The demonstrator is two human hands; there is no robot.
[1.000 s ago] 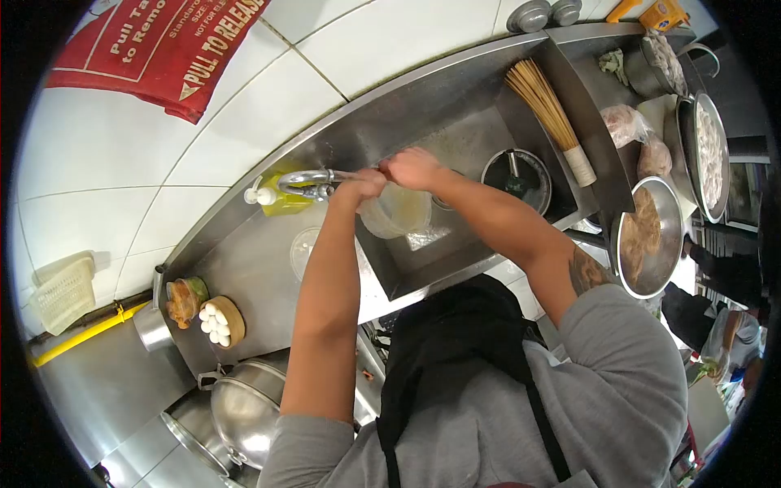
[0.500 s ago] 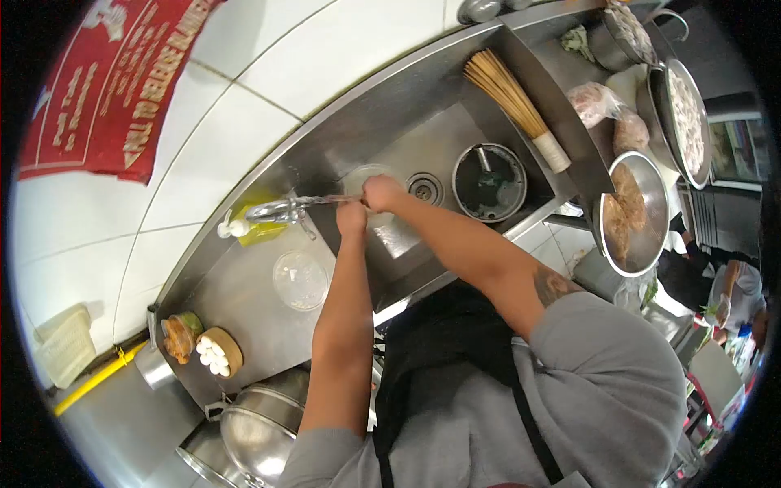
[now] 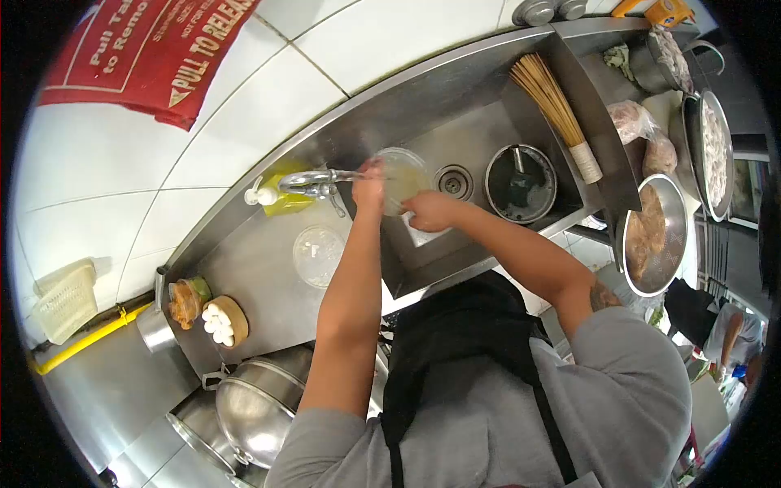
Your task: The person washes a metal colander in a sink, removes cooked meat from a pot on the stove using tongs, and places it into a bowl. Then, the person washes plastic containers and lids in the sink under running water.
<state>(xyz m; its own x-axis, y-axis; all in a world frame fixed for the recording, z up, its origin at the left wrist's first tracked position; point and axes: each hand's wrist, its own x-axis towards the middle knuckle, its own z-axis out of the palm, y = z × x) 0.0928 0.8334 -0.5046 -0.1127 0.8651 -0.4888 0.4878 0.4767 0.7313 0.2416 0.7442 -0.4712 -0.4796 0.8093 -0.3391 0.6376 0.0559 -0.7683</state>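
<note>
A round clear plastic tub (image 3: 413,172) with cloudy liquid in it is in the sink basin (image 3: 464,130), below the faucet (image 3: 313,180). My left hand (image 3: 370,187) is closed on the tub's left rim, beside the faucet spout. On the tub's near right side, my right hand (image 3: 431,211) has its fingers curled at the rim; the fingertips are partly hidden. A round clear plastic lid (image 3: 319,257) lies on the steel counter to the left of my left forearm.
To the right in the basin stands a metal pot (image 3: 533,203) of dark liquid, with a bundle of thin sticks (image 3: 561,118) behind it. Yellow soap bottle (image 3: 289,199) stands by the faucet. A colander (image 3: 667,244) holds bagged food. Eggs fill a small bowl (image 3: 236,317). A co-worker (image 3: 724,333) is far right.
My hands were together under the faucet stream; now they are apart at the tub. My right hand has moved right and toward me. The whole view has shifted slightly.
</note>
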